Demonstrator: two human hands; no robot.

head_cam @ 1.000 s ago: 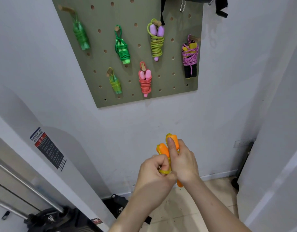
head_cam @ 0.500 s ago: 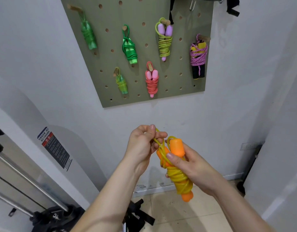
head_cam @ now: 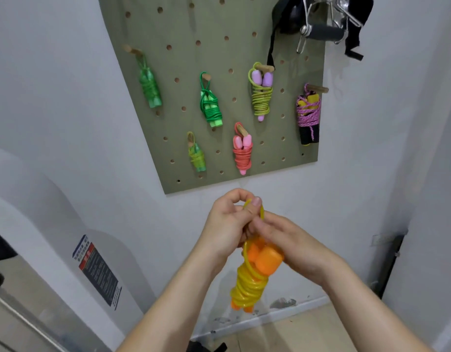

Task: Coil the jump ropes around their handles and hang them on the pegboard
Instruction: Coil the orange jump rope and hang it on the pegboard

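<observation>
Since 0.5 s ago the hands have drawn together: R hand [head_cam: 291, 246] has come up off the coil to meet L hand [head_cam: 225, 226] at the loop [head_cam: 262, 212], and the rope [head_cam: 247, 285] now dangles under them instead of lying across the R palm. Head view: rope is held just below the pegboard [head_cam: 219, 21] btm edge, apart from it, not yet hung. L thumb and forefinger pinch the yellow loop at its top; other L fingers are curled in. R thumb presses on the loop's lower part, and R fingers curl behind the orange handles [head_cam: 267, 260], tips hidden. Yellow cord is wound tight round both handles, w/ orange ends poking out at the btm. On the pegboard six coiled ropes hang from wooden pegs [head_cam: 266, 68]: pale green rope [head_cam: 149, 85] upper left, dark green rope [head_cam: 210, 105] mid, purple-handled rope [head_cam: 261, 95] right of that, black-handled rope [head_cam: 308, 115] at the right edge, small green rope [head_cam: 197, 154] and pink rope [head_cam: 242, 152] in the lower row. Metal grip [head_cam: 321, 31] w/ black straps hangs at the pegboard's top right corner. Sticker [head_cam: 97, 270] sits on a white panel lower left of the pegboard.
</observation>
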